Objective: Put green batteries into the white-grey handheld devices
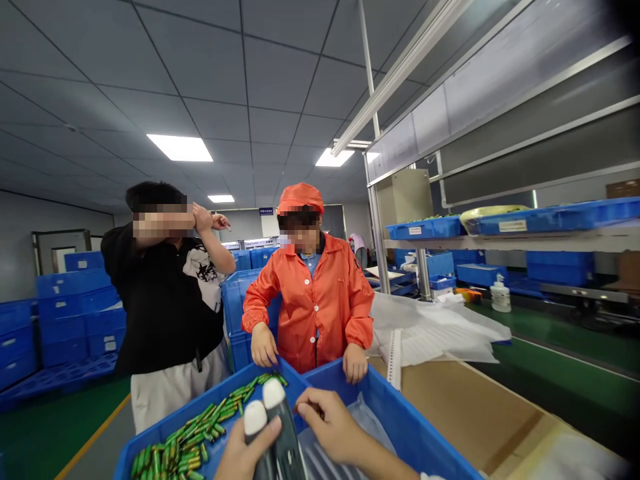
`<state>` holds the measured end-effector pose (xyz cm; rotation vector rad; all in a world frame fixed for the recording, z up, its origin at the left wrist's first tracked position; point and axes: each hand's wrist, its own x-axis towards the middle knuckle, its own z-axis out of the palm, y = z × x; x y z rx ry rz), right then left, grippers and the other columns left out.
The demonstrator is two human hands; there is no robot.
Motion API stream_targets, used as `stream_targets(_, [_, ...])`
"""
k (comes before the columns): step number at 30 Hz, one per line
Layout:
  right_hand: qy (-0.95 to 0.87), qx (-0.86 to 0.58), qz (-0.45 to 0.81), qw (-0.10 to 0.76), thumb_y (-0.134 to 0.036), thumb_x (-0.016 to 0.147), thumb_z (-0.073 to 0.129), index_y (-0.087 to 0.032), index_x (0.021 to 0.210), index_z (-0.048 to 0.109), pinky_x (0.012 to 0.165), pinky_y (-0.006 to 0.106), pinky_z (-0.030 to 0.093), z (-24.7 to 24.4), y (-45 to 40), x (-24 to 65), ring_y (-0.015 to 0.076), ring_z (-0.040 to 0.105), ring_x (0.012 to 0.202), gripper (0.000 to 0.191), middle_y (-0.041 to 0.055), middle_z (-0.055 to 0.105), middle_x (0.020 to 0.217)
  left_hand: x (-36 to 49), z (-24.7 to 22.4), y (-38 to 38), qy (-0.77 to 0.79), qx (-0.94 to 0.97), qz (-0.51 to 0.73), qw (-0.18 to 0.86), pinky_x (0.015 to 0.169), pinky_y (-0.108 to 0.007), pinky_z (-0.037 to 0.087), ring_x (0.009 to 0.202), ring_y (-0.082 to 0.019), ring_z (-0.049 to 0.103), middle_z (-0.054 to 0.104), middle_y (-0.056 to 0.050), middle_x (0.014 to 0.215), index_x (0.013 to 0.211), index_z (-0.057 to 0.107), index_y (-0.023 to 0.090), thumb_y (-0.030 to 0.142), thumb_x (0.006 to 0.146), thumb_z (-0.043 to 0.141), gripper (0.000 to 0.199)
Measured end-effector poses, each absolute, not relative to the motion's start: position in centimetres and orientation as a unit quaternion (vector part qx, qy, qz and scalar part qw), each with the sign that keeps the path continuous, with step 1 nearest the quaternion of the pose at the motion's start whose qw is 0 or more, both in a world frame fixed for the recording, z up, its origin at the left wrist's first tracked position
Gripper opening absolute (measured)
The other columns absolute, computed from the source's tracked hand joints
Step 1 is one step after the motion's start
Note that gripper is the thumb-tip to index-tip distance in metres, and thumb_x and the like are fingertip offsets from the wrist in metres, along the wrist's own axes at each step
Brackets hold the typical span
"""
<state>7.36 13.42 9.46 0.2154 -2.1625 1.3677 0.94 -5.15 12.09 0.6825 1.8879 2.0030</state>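
My left hand [247, 448] is closed around two dark grey handheld devices [286, 437] with rounded white tips, held side by side and upright. What kind of devices they are I cannot make out. Close to their right side, my right hand [336, 427] has its thumb and fingers curled together; whatever is in them, if anything, is hidden. Below and left, many small green cylinders with gold-coloured ends [197, 427], like battery cells, lie heaped in a blue bin [143, 437]. Under my right hand, a second blue bin [415, 427] contains translucent plastic sheeting [373, 423].
Across the bins stands a person in an orange jacket [320, 303], hands on the rims. Left of them is a person in black [160, 307] with raised arms. Cardboard [465, 407] and plastic film [440, 327] lie right, below a shelf [500, 243] of blue trays.
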Motion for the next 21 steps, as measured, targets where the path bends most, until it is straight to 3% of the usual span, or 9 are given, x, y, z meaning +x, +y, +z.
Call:
stream_targets(3, [-0.794, 0.080, 0.528, 0.290, -0.039, 0.095, 0.052, -0.017, 0.096, 0.067, 0.059, 0.024, 0.031, 9.8, 13.7, 7.6, 0.0103, 0.040, 0.060, 0.026, -0.0037, 0.047, 0.066, 0.5, 11.9, -4.3, 0.589, 0.116, 0.800, 0.016, 0.056, -0.032, 0.054, 0.059, -0.022, 0.064, 0.068, -0.003, 0.069, 0.086, 0.067, 0.014, 0.052, 0.054, 0.089, 0.054])
stream_targets(7, [-0.755, 0.094, 0.592, 0.268, -0.035, 0.088, 0.062, -0.018, 0.109, 0.055, 0.063, 0.024, 0.038, 9.7, 13.8, 7.5, 0.0108, 0.049, 0.063, 0.028, -0.0044, 0.055, 0.070, 0.0, 11.6, -3.9, 0.587, 0.081, 0.804, -0.050, 0.053, -0.029, 0.053, 0.060, -0.021, 0.066, 0.070, -0.003, 0.070, 0.089, 0.067, 0.014, 0.050, 0.057, 0.088, 0.053])
stream_targets(10, [-0.741, 0.063, 0.616, 0.260, -0.037, 0.080, 0.072, -0.017, 0.094, 0.058, 0.061, 0.024, 0.039, 9.5, 13.7, 7.3, 0.0110, 0.052, 0.060, 0.028, -0.0021, 0.061, 0.068, -0.2, 11.3, -3.9, 0.606, 0.099, 0.787, -0.061, 0.055, -0.029, 0.053, 0.061, -0.021, 0.067, 0.070, -0.003, 0.069, 0.086, 0.066, 0.014, 0.050, 0.060, 0.087, 0.049])
stream_targets(13, [-0.763, 0.015, 0.565, 0.315, -0.043, 0.078, 0.074, -0.016, 0.078, 0.064, 0.055, 0.023, 0.033, 9.2, 13.5, 7.4, 0.0092, 0.043, 0.053, 0.028, -0.0043, 0.052, 0.056, 0.0, 10.9, -3.7, 0.622, 0.115, 0.772, -0.064, 0.055, -0.030, 0.053, 0.061, -0.021, 0.067, 0.071, -0.003, 0.069, 0.084, 0.066, 0.014, 0.051, 0.062, 0.086, 0.048])
stream_targets(15, [-0.784, 0.017, 0.514, 0.349, -0.043, 0.083, 0.069, -0.017, 0.079, 0.067, 0.053, 0.023, 0.031, 9.2, 13.4, 7.5, 0.0086, 0.039, 0.051, 0.027, -0.0055, 0.046, 0.054, 0.2, 10.7, -3.5, 0.633, 0.111, 0.764, -0.062, 0.056, -0.030, 0.052, 0.062, -0.022, 0.068, 0.071, -0.004, 0.068, 0.084, 0.066, 0.015, 0.053, 0.063, 0.085, 0.047])
stream_targets(17, [-0.800, 0.045, 0.477, 0.362, -0.040, 0.091, 0.059, -0.018, 0.087, 0.067, 0.055, 0.023, 0.034, 9.3, 13.2, 7.8, 0.0096, 0.044, 0.054, 0.024, -0.0033, 0.053, 0.061, 0.4, 10.6, -3.4, 0.651, 0.104, 0.748, -0.077, 0.056, -0.030, 0.052, 0.063, -0.022, 0.068, 0.072, -0.004, 0.069, 0.083, 0.067, 0.015, 0.054, 0.064, 0.083, 0.047])
stream_targets(21, [-0.814, 0.114, 0.422, 0.382, -0.028, 0.098, 0.045, -0.019, 0.107, 0.063, 0.072, 0.026, 0.046, 9.5, 12.9, 8.3, 0.0146, 0.061, 0.077, 0.023, 0.0047, 0.068, 0.092, 0.5, 10.3, -3.3, 0.682, 0.092, 0.714, -0.129, 0.058, -0.029, 0.050, 0.065, -0.022, 0.068, 0.073, -0.006, 0.074, 0.082, 0.068, 0.014, 0.056, 0.066, 0.081, 0.046])
